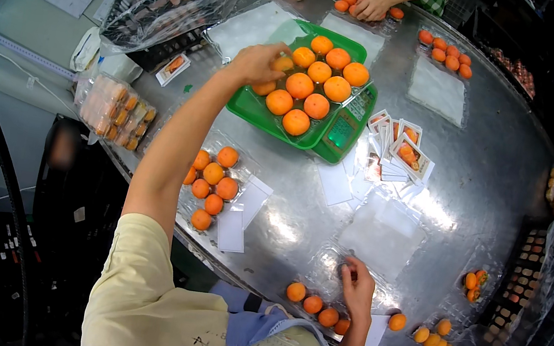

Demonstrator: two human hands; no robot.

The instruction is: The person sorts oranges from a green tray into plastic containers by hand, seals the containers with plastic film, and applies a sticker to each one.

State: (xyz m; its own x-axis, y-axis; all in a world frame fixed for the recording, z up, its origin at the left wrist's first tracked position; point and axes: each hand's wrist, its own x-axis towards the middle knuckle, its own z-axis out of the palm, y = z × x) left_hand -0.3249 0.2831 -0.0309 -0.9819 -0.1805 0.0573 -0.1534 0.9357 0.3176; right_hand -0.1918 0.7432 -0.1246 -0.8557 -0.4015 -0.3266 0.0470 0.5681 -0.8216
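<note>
Nine glossy round oranges [310, 80], green tray [248, 105].

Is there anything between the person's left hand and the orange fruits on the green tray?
No. The left hand already rests on the nearest orange fruits at the left edge of the green tray; nothing visible lies between them.

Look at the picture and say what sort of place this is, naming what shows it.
Probably a fruit-packing station. A green scale bears a tray of orange fruit that the left hand reaches into; clear packs and picture labels lie on a steel table.
</note>
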